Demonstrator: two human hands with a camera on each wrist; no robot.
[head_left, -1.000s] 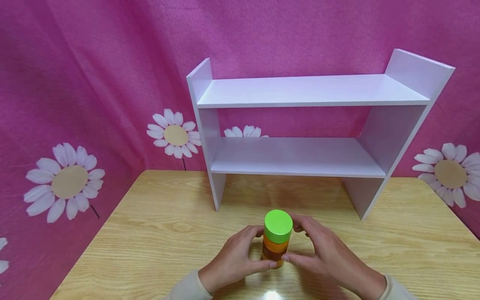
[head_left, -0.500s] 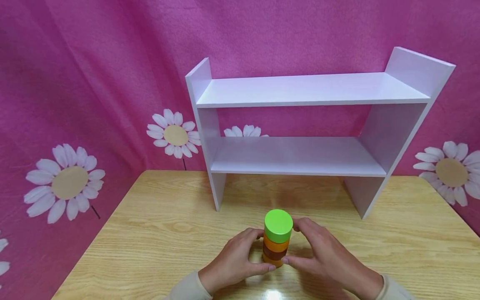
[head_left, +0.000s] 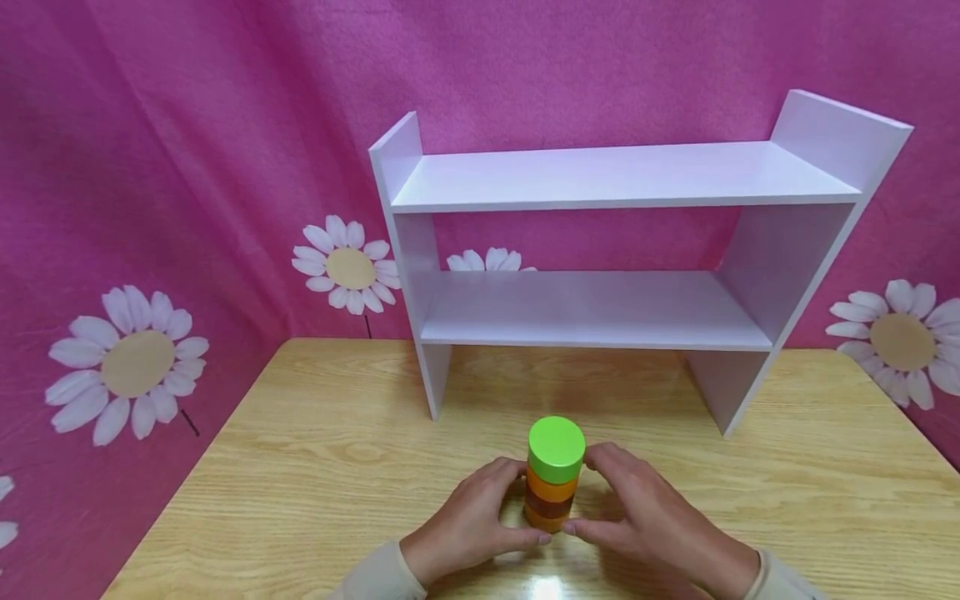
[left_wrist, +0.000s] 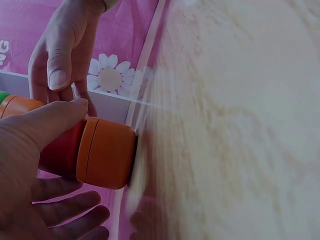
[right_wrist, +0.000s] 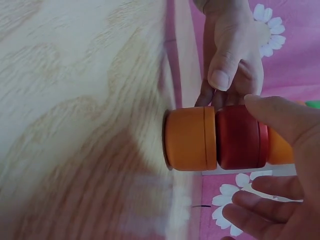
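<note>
A stack of short round pots stands upright on the table (head_left: 315,467), near its front. Bright green (head_left: 556,443) tops it, over orange, a red-brown pot (right_wrist: 240,137) and an orange pot (right_wrist: 187,140) at the bottom. On the left, my left hand (head_left: 468,517) cups loosely about the stack, its thumb in front of the base and its other fingers extended. My right hand (head_left: 652,508) mirrors it on the right, thumb near the lower pots. Both wrist views show the fingers spread and relaxed rather than closed round the pots.
Behind the stack stands a white two-tier shelf (head_left: 600,321) with upright side panels. A pink cloth (head_left: 225,167) printed with white daisies hangs behind and to the left of the table.
The stack keeps its place. My right hand's upper fingers have sunk slightly along its side; my left hand is almost still.
</note>
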